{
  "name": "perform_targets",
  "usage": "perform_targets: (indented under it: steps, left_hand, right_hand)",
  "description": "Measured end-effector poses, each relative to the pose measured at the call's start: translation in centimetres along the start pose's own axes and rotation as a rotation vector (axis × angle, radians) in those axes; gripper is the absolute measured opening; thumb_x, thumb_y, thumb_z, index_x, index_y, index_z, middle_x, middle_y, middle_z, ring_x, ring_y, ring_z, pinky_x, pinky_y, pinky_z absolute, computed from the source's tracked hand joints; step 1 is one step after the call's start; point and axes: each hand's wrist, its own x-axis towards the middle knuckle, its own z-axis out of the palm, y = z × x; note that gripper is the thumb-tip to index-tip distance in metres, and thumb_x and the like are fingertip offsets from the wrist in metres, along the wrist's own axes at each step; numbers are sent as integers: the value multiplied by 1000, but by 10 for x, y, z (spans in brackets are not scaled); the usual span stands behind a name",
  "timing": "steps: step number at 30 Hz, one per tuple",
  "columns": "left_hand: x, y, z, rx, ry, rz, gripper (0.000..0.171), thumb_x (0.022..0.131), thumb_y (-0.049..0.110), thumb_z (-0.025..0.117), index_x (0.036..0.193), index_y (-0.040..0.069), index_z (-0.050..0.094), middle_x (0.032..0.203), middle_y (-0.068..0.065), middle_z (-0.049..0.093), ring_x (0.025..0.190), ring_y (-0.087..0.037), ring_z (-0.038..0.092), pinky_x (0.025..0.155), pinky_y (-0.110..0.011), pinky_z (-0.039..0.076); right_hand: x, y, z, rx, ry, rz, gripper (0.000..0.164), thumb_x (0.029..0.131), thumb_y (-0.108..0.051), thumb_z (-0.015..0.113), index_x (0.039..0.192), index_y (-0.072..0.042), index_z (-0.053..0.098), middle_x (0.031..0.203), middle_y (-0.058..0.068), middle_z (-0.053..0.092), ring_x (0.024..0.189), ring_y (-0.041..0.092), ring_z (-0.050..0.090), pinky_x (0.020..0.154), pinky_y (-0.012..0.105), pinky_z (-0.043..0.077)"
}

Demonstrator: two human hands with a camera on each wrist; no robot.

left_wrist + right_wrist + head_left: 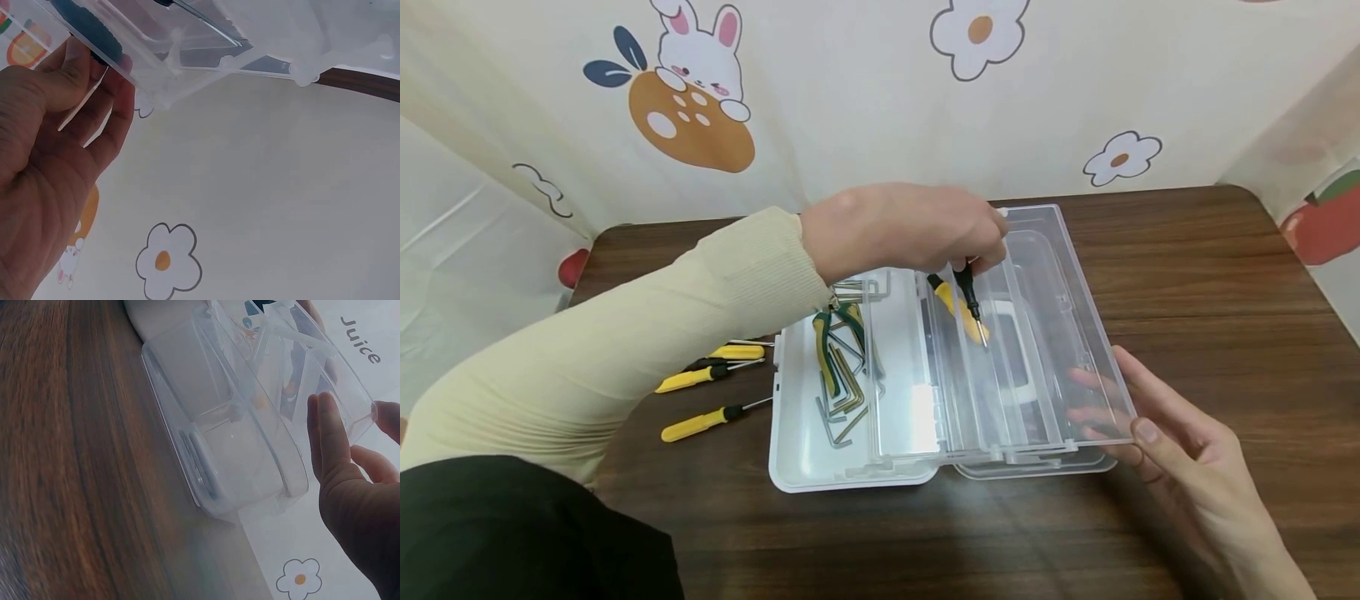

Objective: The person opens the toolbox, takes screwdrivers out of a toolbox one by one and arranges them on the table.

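My left hand [910, 225] reaches across from the left and pinches a small screwdriver [968, 293], its black part uppermost and its metal tip slanting down over a clear plastic tray [1093, 321]. Beside it shows a yellow-and-black screwdriver handle [957, 304]; I cannot tell whether it lies in or below the tray. My right hand [1198, 454] grips the tray's near right corner, thumb on the rim and fingers beneath. The tray overlaps a white toolbox base [797, 454]. In the left wrist view, fingers of the left hand [59, 125] close round a dark handle [94, 34].
Green-handled pliers [822, 350] and several hex keys [850, 387] lie in the white base. Several yellow screwdrivers [696, 425] rest on the wooden table [1187, 292] to its left. Under the tray stands the clear lid [162, 419]. A printed curtain [850, 100] hangs behind.
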Motion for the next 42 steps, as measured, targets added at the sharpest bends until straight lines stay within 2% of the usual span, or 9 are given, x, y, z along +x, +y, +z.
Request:
perform_targets:
  steps: [5, 14, 21, 26, 30, 35, 42]
  left_hand:
    - [-1, 1, 1, -12, 28, 12, 25, 97, -13, 59, 110, 6, 69, 114, -8, 67, 99, -23, 61, 92, -30, 53]
    - [-11, -3, 5, -79, 175, 96, 28, 89, -17, 60, 105, 5, 63, 101, -4, 64, 92, -22, 58, 85, -31, 51]
    - [-18, -3, 7, -44, 211, 116, 30, 87, -18, 60, 101, 7, 68, 106, -5, 64, 102, -24, 58, 88, -32, 50]
    - [-27, -6, 10, -29, 226, 83, 33, 85, -20, 58, 103, 7, 68, 110, -6, 65, 108, -28, 59, 93, -36, 51]
    - [-38, -10, 15, -71, 282, 37, 28, 91, -17, 58, 102, 8, 66, 107, -6, 65, 105, -28, 60, 94, -38, 51]
    - [-56, -20, 29, -132, 368, 13, 13, 98, -4, 61, 99, 8, 65, 102, -6, 66, 97, -27, 62, 91, -39, 53]
    - [-89, -29, 52, -196, 424, -50, 15, 93, -4, 67, 99, 9, 67, 101, -4, 66, 92, -23, 64, 87, -42, 56]
  right_hand:
    - [0, 0, 0, -10, -1, 0, 57, 107, 14, 21, 162, 10, 6, 158, 29, 45, 129, 37, 66, 104, 38, 57]
    - [0, -1, 0, -3, -8, -16, 57, 106, 15, 20, 161, 11, 5, 158, 31, 44, 130, 38, 65, 104, 38, 57]
    - [-2, -1, 1, 11, 9, -13, 57, 106, 15, 20, 161, 11, 5, 158, 32, 44, 132, 38, 64, 105, 39, 56]
    - [-3, 0, 1, -6, 17, -8, 57, 106, 15, 20, 161, 11, 6, 159, 31, 44, 133, 37, 63, 105, 39, 56]
    - [-3, 0, 1, -4, 18, -8, 57, 106, 15, 21, 161, 10, 6, 159, 31, 44, 132, 37, 64, 105, 39, 56]
    - [-2, 0, 1, 0, 9, -8, 57, 106, 14, 21, 162, 10, 6, 158, 30, 44, 130, 37, 65, 105, 38, 57]
    - [0, -1, 1, -9, 15, 4, 58, 107, 13, 22, 162, 9, 7, 158, 29, 46, 128, 36, 67, 103, 37, 58]
